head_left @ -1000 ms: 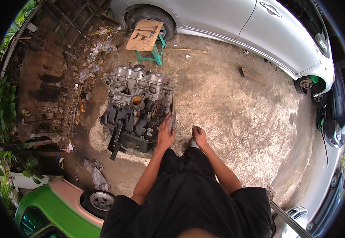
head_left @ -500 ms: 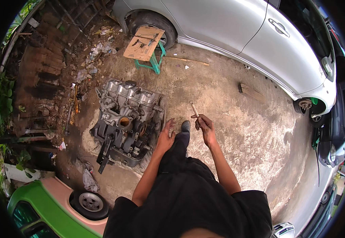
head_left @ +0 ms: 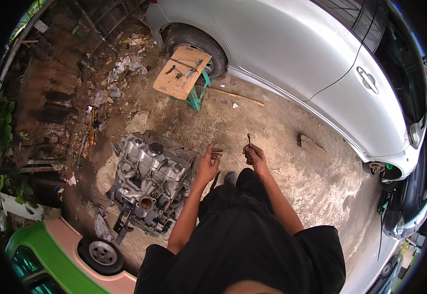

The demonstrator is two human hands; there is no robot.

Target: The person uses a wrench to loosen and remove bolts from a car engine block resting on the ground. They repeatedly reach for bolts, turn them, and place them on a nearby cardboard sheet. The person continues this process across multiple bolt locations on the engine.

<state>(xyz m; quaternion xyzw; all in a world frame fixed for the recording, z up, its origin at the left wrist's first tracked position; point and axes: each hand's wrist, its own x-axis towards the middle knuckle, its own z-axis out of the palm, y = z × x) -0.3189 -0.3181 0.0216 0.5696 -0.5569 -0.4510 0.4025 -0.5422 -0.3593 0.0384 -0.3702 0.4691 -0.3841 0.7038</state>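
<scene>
My right hand [head_left: 255, 159] is closed around a wrench [head_left: 249, 139], whose slim metal shaft points up and away from me; the fingers cover its lower part. My left hand [head_left: 208, 165] holds nothing, its fingers apart and slightly curled, in the air near the right side of a car engine [head_left: 147, 183]. That engine rests on the ground to my left, with a ribbed silver cover, a dark filler cap on top and a round brownish opening toward me. Both hands are apart from it.
Ahead, a board [head_left: 178, 81] with several tools lies on a green stool [head_left: 194, 99] beside a silver car [head_left: 292, 54]. A wooden block [head_left: 314, 148] sits on the concrete at right. Litter [head_left: 120, 68] is strewn at left. A green and pink car [head_left: 59, 245] stands at lower left.
The stool and silver car look closer, and the engine has shifted lower in view. My legs have changed position. The wrench now stands more upright in my right hand; my left stays empty.
</scene>
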